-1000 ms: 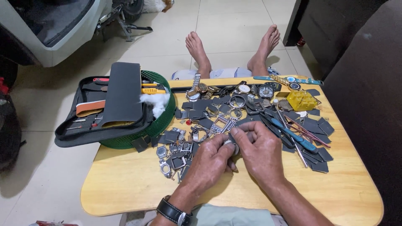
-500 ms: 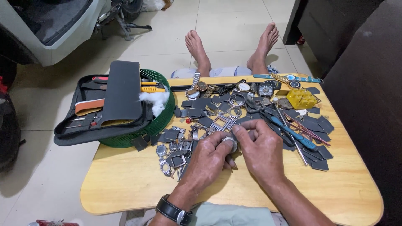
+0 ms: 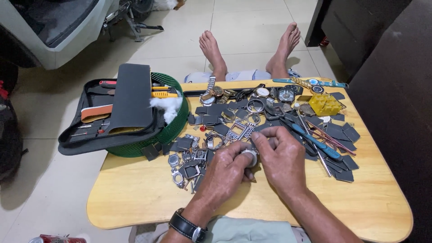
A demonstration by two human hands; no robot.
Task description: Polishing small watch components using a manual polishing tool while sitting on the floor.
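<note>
Nearest the camera, the left hand (image 3: 227, 168), a black wristwatch (image 3: 186, 227) on its wrist, reaches in from below with knuckles up and its fingers curled tight around a small round silver watch case (image 3: 250, 156). The right hand (image 3: 281, 157) lies just beside it, palm down, its fingertips (image 3: 257, 137) bent and pinched on the top of the same case, so both hands meet over the front middle of the wooden table (image 3: 135, 198).

Just beyond the hands spreads a heap of watch parts (image 3: 211, 135): metal cases, rings and dark flat pieces. To the right lie blue-handled pliers (image 3: 315, 141), and further back a yellow plastic block (image 3: 325, 104). At the left edge a green mesh basket (image 3: 173, 128) carries an open black tool pouch (image 3: 112, 112) and a tuft of white cotton (image 3: 167, 105). Farthest, two bare feet (image 3: 211, 47) rest on the tiled floor (image 3: 252, 18).
</note>
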